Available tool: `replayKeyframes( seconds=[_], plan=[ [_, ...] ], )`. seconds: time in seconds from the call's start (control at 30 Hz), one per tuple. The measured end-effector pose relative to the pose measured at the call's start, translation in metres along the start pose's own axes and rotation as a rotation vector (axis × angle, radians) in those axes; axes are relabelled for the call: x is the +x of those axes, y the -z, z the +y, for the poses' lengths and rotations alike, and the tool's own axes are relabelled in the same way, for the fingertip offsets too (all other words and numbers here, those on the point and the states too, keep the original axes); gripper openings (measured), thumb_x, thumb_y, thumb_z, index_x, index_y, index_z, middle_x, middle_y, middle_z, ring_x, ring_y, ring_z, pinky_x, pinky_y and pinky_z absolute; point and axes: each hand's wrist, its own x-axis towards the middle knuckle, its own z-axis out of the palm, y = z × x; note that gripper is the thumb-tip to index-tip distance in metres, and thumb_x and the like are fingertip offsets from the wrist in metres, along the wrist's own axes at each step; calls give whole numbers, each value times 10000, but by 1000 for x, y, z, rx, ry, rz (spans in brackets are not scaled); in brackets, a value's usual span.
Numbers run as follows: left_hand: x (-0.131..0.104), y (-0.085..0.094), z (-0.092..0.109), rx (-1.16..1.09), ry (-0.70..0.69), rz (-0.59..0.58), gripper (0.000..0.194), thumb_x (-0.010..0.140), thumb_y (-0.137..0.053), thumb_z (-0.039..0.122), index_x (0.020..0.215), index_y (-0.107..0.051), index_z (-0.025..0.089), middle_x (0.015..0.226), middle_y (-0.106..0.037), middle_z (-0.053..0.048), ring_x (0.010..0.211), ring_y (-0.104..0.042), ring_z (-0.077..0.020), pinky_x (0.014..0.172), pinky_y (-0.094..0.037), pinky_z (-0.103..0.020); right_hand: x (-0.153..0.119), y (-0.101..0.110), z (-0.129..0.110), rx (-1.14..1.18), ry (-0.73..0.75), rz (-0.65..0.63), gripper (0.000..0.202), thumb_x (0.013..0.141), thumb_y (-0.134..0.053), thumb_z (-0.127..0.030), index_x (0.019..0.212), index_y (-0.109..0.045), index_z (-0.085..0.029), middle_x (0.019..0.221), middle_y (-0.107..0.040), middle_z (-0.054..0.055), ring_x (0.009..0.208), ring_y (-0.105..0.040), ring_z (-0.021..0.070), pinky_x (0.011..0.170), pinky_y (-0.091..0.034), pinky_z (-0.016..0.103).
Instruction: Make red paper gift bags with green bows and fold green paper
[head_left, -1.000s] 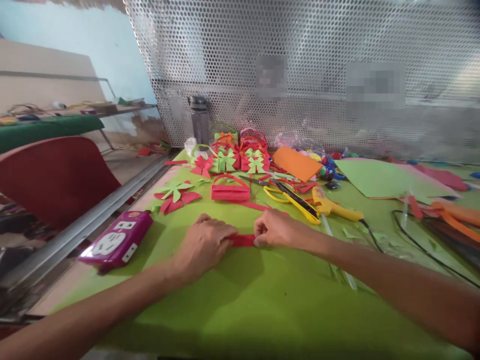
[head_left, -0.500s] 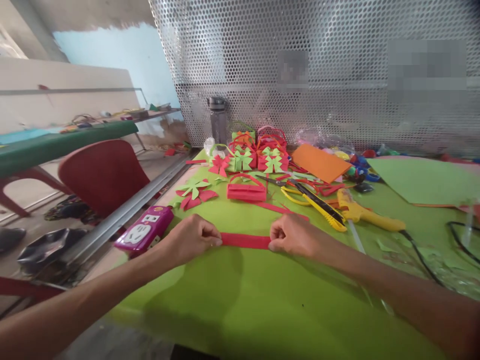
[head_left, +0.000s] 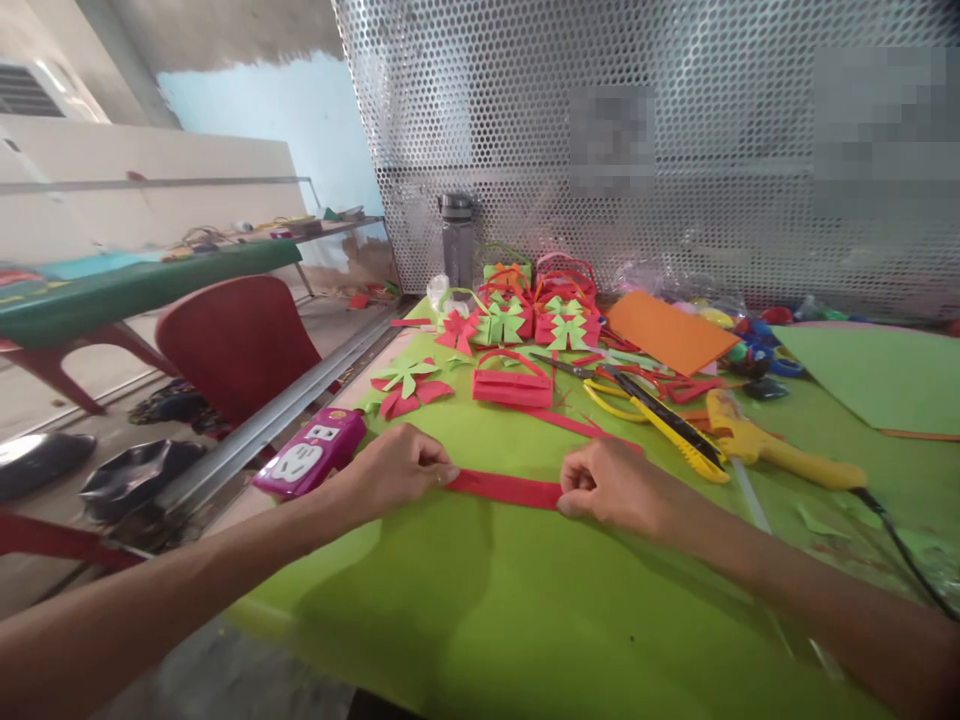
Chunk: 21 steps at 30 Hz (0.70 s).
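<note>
A narrow red paper strip (head_left: pixel 506 488) stretches between my two hands, low over the green tabletop (head_left: pixel 540 610). My left hand (head_left: pixel 405 464) pinches its left end, and my right hand (head_left: pixel 611 487) pinches the right end; the fingers of both are closed. Just beyond the strip stands a small red paper handbag (head_left: pixel 511 385) with a looped handle. Red and green paper bow pieces (head_left: pixel 409 385) lie to its left. Behind it are several finished-looking paper bags (head_left: pixel 506 315) with green and red bows.
A purple power socket box (head_left: pixel 311 455) lies left of my hands. To the right are a yellow box cutter (head_left: pixel 675 430), scissors (head_left: pixel 592 371) and a yellow glue gun (head_left: pixel 780 450) with its cord. Orange paper (head_left: pixel 671 333), green sheets (head_left: pixel 877 370) and a bottle (head_left: pixel 457 245) stand or lie farther back.
The whole scene has shifted to the right in view as the head turned left. The strip now slants slightly down toward my right hand; both ends are still pinched.
</note>
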Motion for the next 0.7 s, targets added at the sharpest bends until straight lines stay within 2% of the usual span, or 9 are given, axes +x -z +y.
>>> replayKeyframes(
  seconds=[0.43,0.7],
  plan=[
    [-2,-10,1,64,-15,91,235,763,-534,339,628,-619,166,550,-544,25,490,-467,-104,455,-332,-208,3,-2,4,19,-1,4,51,633,-601,-208,602,-621,-173,541,-626,-13,498,-527,114,448,-315,220],
    [-2,-13,6,226,-44,148,226,782,-532,288,595,-583,173,558,-553,26,494,-469,-97,470,-322,-208,0,-1,2,15,5,14,49,634,-596,-201,601,-619,-173,543,-623,-15,505,-529,114,446,-314,218]
  ],
)
